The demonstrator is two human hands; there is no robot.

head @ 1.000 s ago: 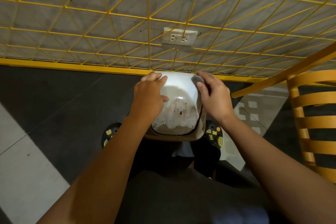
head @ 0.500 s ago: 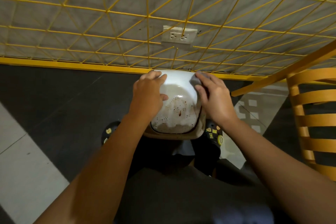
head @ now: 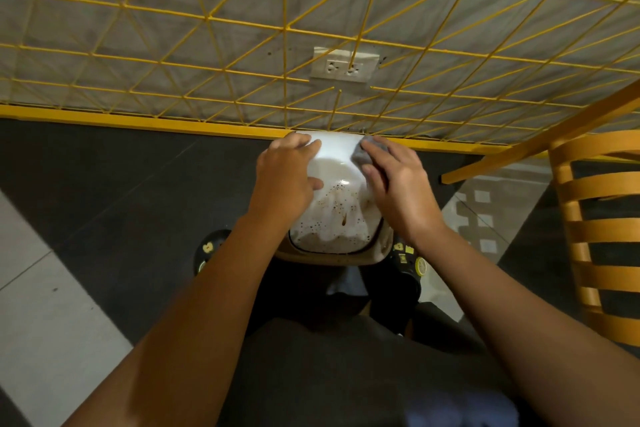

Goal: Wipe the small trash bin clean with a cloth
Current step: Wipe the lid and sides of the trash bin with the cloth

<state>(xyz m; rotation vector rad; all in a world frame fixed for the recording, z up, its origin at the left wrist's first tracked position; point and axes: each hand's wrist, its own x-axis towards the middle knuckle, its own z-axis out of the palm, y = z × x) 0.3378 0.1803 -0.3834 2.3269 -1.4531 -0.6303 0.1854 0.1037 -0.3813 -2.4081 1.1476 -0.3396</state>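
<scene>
A small white trash bin [head: 337, 163] stands on the dark floor between my feet, its top speckled with brown spots and streaks toward the near edge. My left hand [head: 285, 180] grips its left side, thumb resting on the top. Pressed against the bin's far right corner is a grey cloth [head: 363, 154], held under the fingers of my right hand [head: 394, 191]. Most of the cloth is hidden beneath that hand.
A yellow wire grid [head: 284, 28] covers the grey wall just behind the bin, with a wall socket [head: 343, 66] above it. A yellow wooden chair [head: 602, 236] stands at the right. My shoes [head: 408, 263] flank the bin.
My right hand has slid the cloth up along the bin's right side to the far corner, so more grey cloth shows. The left hand stays put.
</scene>
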